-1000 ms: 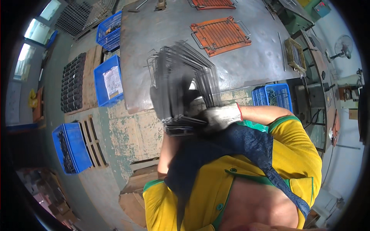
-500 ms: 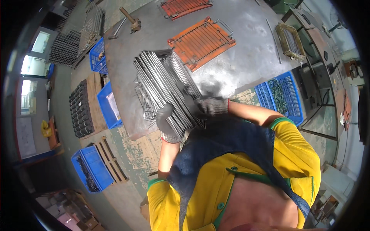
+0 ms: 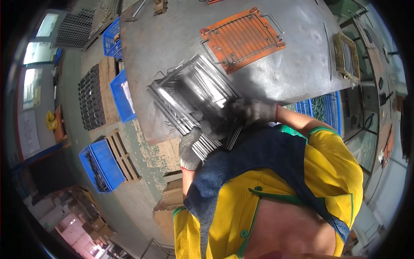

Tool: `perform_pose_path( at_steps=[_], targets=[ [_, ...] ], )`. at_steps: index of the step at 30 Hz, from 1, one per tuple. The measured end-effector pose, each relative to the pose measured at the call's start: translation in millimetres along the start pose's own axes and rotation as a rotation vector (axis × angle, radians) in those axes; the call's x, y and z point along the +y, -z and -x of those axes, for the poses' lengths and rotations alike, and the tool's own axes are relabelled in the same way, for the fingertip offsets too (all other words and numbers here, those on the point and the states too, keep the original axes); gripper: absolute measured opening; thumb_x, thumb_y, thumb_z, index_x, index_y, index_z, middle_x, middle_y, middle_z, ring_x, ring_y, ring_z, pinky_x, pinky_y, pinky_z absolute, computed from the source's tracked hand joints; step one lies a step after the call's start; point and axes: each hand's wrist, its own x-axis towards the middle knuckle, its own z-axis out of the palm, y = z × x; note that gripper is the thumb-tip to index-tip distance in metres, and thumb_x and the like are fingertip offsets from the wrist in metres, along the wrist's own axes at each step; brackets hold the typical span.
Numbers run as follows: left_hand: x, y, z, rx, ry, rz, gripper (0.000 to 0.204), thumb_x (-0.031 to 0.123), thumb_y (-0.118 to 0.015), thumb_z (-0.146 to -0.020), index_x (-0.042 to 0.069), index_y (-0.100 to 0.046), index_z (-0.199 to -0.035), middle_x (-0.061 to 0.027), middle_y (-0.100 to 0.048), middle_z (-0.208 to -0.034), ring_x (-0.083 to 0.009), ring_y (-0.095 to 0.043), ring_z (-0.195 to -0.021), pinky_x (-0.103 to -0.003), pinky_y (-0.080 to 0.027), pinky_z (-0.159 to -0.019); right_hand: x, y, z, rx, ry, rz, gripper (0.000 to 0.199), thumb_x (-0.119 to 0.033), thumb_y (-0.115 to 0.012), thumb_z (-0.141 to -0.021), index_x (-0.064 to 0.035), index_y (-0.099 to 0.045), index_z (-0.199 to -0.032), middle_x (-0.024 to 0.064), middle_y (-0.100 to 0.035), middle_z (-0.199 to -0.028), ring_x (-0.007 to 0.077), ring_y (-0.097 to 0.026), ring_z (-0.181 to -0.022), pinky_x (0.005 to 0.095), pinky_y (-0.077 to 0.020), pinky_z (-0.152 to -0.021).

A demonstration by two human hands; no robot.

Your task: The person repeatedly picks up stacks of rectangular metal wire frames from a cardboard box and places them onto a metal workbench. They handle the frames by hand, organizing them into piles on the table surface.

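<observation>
A thick bundle of bare metal wire frames (image 3: pixel 211 86) lies over the near left part of the metal table, its near end close to my apron. My left hand (image 3: pixel 191 149), in a grey knit glove, closes round the near left edge of the bundle. On the other side, my right hand (image 3: pixel 254 111), in a dark-stained glove, is at the bundle's right edge, its fingers smeared by motion. The frames are fanned apart, with gaps in the middle. Beyond them an orange plate (image 3: pixel 243 41) carries a wire grid with handle loops.
The metal table (image 3: pixel 297 64) holds a thin rod (image 3: pixel 327 52) and a wooden box of rods (image 3: pixel 346 58) on the right. A hammer (image 3: pixel 160 6) sits at the far left. Blue crates (image 3: pixel 123 97) flank the table, and a wooden pallet (image 3: pixel 125 155) lies on the floor.
The bundle has spread from a tight stack into separated groups of frames. My right hand has shifted slightly right. Table and orange plate appear farther right and higher as the view turned.
</observation>
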Motion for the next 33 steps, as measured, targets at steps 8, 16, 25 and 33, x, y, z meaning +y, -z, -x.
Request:
perform_pose_path(
  at_steps=[8,16,25,33],
  targets=[
    [56.8,10.4,13.8,0.118,-0.128,-0.054,0.029,0.006,-0.058,-0.088,-0.005,-0.060,-0.115,-0.0143,-0.066,-0.104,-0.0243,-0.064,-0.094,-0.034,-0.053,-0.084,-6.2,60.7,-55.7,0.593,-0.316,-0.423,0.041,-0.026,-0.068,-0.088,-0.0048,-0.060,-0.122,0.0112,-0.068,-0.102,0.0241,-0.066,-0.091,0.0319,-0.0517,-0.085],
    [48.9,13.7,13.4,0.256,-0.143,-0.020,0.031,0.007,-0.061,-0.086,-0.003,-0.060,-0.115,-0.0121,-0.066,-0.101,-0.0227,-0.064,-0.093,-0.033,-0.052,-0.083,129.4,67.6,-165.4,0.481,-0.847,0.487,0.032,-0.028,-0.053,-0.090,-0.0046,-0.061,-0.110,0.0179,-0.064,-0.107,0.0311,-0.063,-0.100,0.0401,-0.0536,-0.080],
    [32.0,-89.5,-37.9,0.055,0.023,0.065,0.046,0.008,-0.067,-0.081,-0.004,-0.055,-0.123,-0.0142,-0.065,-0.104,-0.0260,-0.065,-0.091,-0.037,-0.055,-0.081,180.2,100.3,-101.7,0.693,-0.867,0.314,0.041,-0.035,-0.043,-0.095,-0.0015,-0.066,-0.099,0.0198,-0.068,-0.099,0.0366,-0.066,-0.092,0.0481,-0.0517,-0.082],
    [-19.2,-112.0,-144.8,-0.302,-0.343,-0.782,0.031,0.014,-0.049,-0.092,-0.007,-0.068,-0.105,-0.0197,-0.070,-0.104,-0.0267,-0.067,-0.102,-0.036,-0.053,-0.092,201.8,250.0,65.3,0.536,-0.997,0.020,0.047,-0.038,-0.056,-0.092,0.0003,-0.058,-0.118,0.0186,-0.067,-0.091,0.0276,-0.066,-0.075,0.0381,-0.0506,-0.080]
  ],
)
